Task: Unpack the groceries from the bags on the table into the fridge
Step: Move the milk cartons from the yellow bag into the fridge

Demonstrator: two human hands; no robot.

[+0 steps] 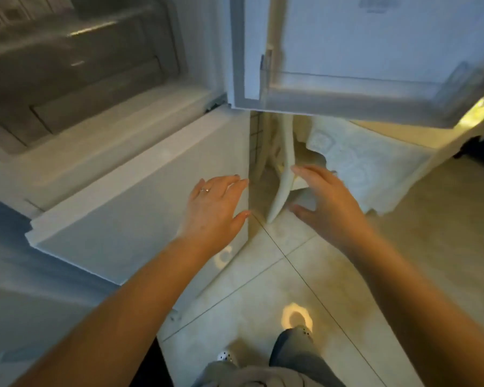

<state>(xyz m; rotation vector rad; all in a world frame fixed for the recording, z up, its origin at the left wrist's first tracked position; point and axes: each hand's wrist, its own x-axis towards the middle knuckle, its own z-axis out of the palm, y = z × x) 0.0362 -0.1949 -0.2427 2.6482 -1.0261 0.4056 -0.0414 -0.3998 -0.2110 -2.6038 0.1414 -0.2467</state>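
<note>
Standing at the fridge (140, 174) with its upper door (355, 54) swung wide, you hold nothing in either hand. Your left hand (215, 208) hovers in front of the shut lower door (140, 208), fingers straight and a little spread, with the fingertips (242, 182) just at that door's right edge; whether they touch it you cannot tell. Your right hand (324, 202) hangs beyond that edge, fingers wide and relaxed, thumb well apart from them, over the floor (263, 303).

No groceries or bags show here. Past your right fingertips you see only a pale table leg (282, 177) and the hem of a lace cloth (355, 163), so the bags are probably up on that table, out of view.

Judging by the task, expect mixed loads. Bags are soft and will sag, so take them by the handles or from beneath. Jars and bottles are likely heavy, stiff and slippery, so wrap your fingers round the body, not the lid. Eggs or soft fruit need a loose, cradling hold.

Inside, a clear drawer (76, 68) sits above and left of your left fingers. It looks like stiff, smooth plastic, so pull it by the front lip.
</note>
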